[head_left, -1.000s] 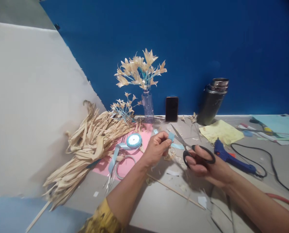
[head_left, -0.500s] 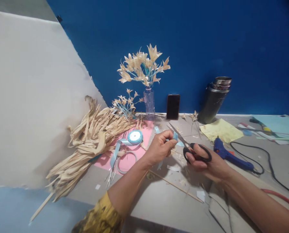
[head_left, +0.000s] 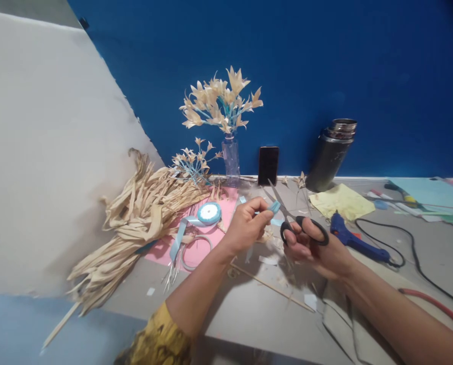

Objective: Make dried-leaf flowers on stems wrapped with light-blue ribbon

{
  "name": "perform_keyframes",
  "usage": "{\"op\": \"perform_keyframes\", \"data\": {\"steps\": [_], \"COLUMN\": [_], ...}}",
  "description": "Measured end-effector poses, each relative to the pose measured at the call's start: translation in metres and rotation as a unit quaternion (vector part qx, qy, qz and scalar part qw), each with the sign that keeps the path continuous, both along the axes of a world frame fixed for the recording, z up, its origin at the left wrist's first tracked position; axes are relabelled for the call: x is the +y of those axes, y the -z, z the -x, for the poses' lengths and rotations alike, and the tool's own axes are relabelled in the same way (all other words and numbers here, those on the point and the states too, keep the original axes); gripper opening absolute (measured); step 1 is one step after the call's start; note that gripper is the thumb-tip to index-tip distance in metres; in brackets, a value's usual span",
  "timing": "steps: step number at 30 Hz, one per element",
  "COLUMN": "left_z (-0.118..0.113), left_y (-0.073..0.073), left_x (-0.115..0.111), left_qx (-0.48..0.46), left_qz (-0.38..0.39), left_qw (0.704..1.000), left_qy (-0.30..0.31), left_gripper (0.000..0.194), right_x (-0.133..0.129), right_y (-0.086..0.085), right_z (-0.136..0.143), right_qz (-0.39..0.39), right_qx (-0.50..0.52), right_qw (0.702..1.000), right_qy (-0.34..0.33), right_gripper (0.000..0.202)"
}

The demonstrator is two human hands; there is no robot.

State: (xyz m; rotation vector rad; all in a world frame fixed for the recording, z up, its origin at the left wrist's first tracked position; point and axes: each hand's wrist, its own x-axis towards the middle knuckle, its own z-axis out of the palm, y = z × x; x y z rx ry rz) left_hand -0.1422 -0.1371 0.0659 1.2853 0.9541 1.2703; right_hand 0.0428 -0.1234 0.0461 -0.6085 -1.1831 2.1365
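Between the thumb and fingers of my left hand (head_left: 249, 225) is pinched a small folded piece of light blue ribbon (head_left: 274, 207), its end poking out to the right. My right hand (head_left: 313, 248) grips black-handled scissors (head_left: 286, 213), fingers through the loops. Their blades are spread apart and point up and away, right beside the ribbon piece. Whether a blade touches the ribbon I cannot tell. Paper and ribbon scraps (head_left: 268, 260) lie on the table under both hands. To the left, a spool of light blue ribbon (head_left: 209, 213) rests on pink paper (head_left: 161, 252), its loose tail hanging toward me.
A bundle of dried husks (head_left: 135, 218) fills the left side. Behind stand a clear bottle (head_left: 231, 159) of husk flowers (head_left: 221, 101), a phone (head_left: 268, 165) and a dark flask (head_left: 331, 157). At right lies a blue glue gun (head_left: 355, 241) with its cord; a thin stick (head_left: 272, 288) lies in front.
The scissors' blades have opened wider and swung more upright. The ribbon piece has tilted from upright to pointing right. The whole view has shifted slightly.
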Motion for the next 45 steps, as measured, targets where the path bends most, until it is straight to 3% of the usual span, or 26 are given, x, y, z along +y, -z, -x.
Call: {"op": "perform_keyframes", "data": {"steps": [6, 10, 13, 15, 16, 18, 20, 22, 25, 30, 35, 41, 45], "left_z": [0.021, 0.019, 0.006, -0.003, -0.006, -0.008, -0.007, -0.007, -0.01, -0.016, -0.017, -0.007, -0.003], "left_y": [-0.013, -0.009, 0.004, 0.01, 0.011, 0.008, 0.002, -0.003, 0.001, 0.018, 0.023, 0.033, 0.038], "left_x": [0.005, 0.001, -0.006, -0.008, -0.007, -0.002, 0.005, 0.01, 0.01, 0.004, 0.004, 0.008, 0.009], "left_qx": [-0.073, -0.078, 0.007, 0.097, 0.116, 0.083, 0.027, -0.002, -0.014, 0.019, 0.071, -0.039, -0.086], "left_qz": [0.033, 0.046, 0.033, 0.008, 0.003, 0.032, 0.06, 0.069, 0.081, 0.08, 0.062, 0.172, 0.203], "left_qw": [0.997, 0.996, 0.997, 0.989, 0.987, 0.995, 0.998, 0.998, 0.997, 0.996, 0.995, 0.982, 0.968], "left_qy": [0.012, 0.012, 0.063, 0.111, 0.111, 0.035, -0.011, -0.009, -0.014, -0.016, -0.024, 0.061, 0.118], "left_gripper": [0.037, 0.036, 0.025, 0.018, 0.017, 0.018, 0.025, 0.031, 0.033, 0.029, 0.027, 0.046, 0.058], "right_x": [-0.009, -0.01, 0.003, 0.015, 0.02, 0.026, 0.028, 0.027, 0.027, 0.029, 0.03, 0.033, 0.035], "right_y": [-0.003, 0.004, -0.013, -0.032, -0.04, -0.047, -0.041, -0.028, -0.014, -0.012, -0.003, -0.005, -0.007], "right_z": [-0.001, 0.001, -0.012, -0.027, -0.034, -0.041, -0.038, -0.028, -0.018, -0.016, -0.01, -0.014, -0.016], "right_qz": [-0.015, -0.01, -0.028, -0.078, -0.092, -0.096, -0.112, -0.109, -0.125, -0.163, -0.223, -0.201, -0.197], "right_qx": [0.01, 0.001, 0.017, 0.094, 0.133, 0.113, 0.0, -0.083, -0.114, -0.162, -0.213, -0.221, -0.214], "right_qw": [0.998, 0.999, 0.999, 0.982, 0.969, 0.965, 0.979, 0.979, 0.966, 0.946, 0.914, 0.901, 0.892], "right_qy": [-0.067, -0.047, 0.02, 0.142, 0.187, 0.218, 0.172, 0.151, 0.194, 0.228, 0.262, 0.315, 0.347], "right_gripper": [0.056, 0.053, 0.046, 0.05, 0.048, 0.043, 0.042, 0.037, 0.041, 0.045, 0.037, 0.035, 0.034]}}
